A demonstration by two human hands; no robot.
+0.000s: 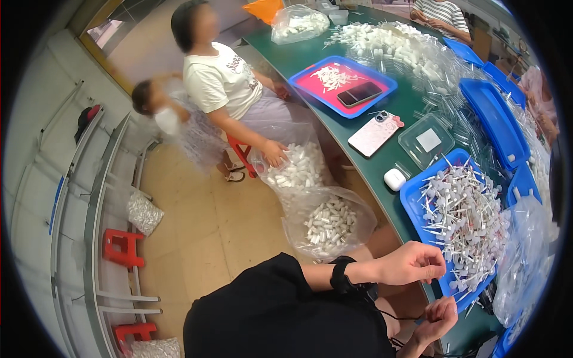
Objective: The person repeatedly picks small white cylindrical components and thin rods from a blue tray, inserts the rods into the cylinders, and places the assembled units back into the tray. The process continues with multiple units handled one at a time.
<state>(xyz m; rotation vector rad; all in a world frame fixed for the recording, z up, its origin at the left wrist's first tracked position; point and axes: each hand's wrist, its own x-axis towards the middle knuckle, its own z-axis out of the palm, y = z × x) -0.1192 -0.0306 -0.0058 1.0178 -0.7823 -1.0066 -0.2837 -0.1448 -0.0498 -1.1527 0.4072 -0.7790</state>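
Observation:
My left hand [412, 264], with a black band on its wrist, is closed with its fingers curled at the near rim of a blue tray [412, 209]. Heaped in that tray are many thin white sticks with pale, cloudy caps [462, 215], some with reddish parts. Just below, my right hand [439, 319] is closed too, its fingertips pressed together beside the tray's lower corner. What either hand holds, if anything, is too small or hidden to make out.
Along the green table [382, 173] lie a pink phone [375, 134], a white earbud case [394, 179], a clear plastic box [425, 142] and a blue tray with a pink bottom [298, 80]. Bags of white caps [331, 224] stand left. A seated person [224, 83] reaches into one.

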